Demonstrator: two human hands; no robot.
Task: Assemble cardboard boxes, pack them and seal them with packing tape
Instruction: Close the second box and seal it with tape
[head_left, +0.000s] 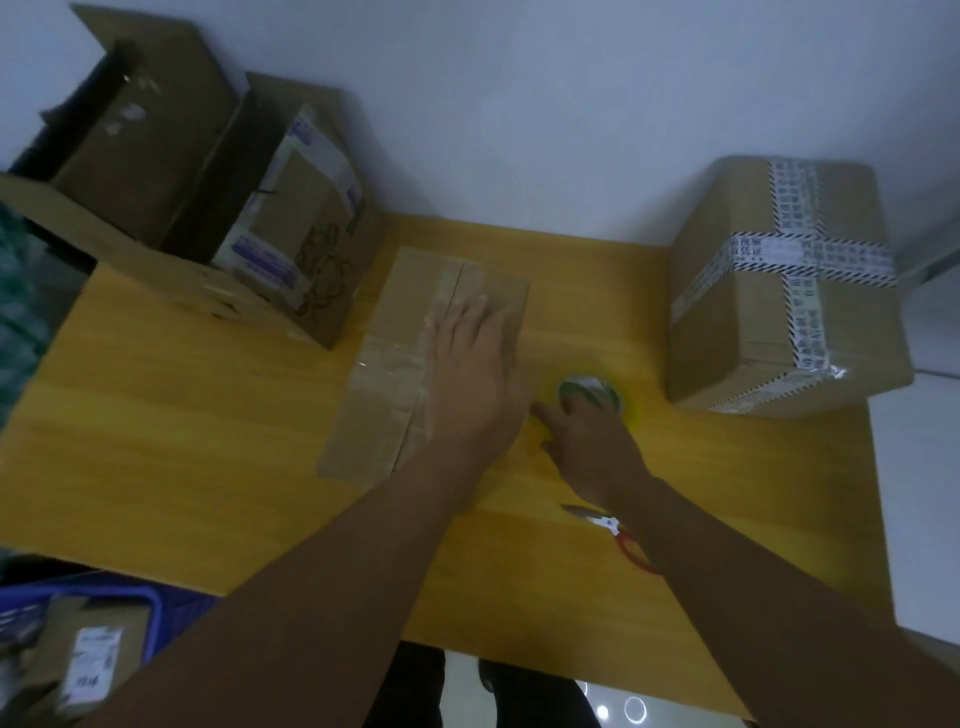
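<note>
Pressing flat on top of the small box (395, 312), the left grip (467, 374) has straight, released fingers. The right grip (592, 447) sits on the tape roll (592, 387), just right of the small box. I cannot tell if it grasps the roll or only touches it. The scissors (618, 530) lie near the small box, under that wrist. With only 1 grip holding it, the small box could slide on the yellow surface (208, 441). Then the tape would go on crooked or wrinkled.
</note>
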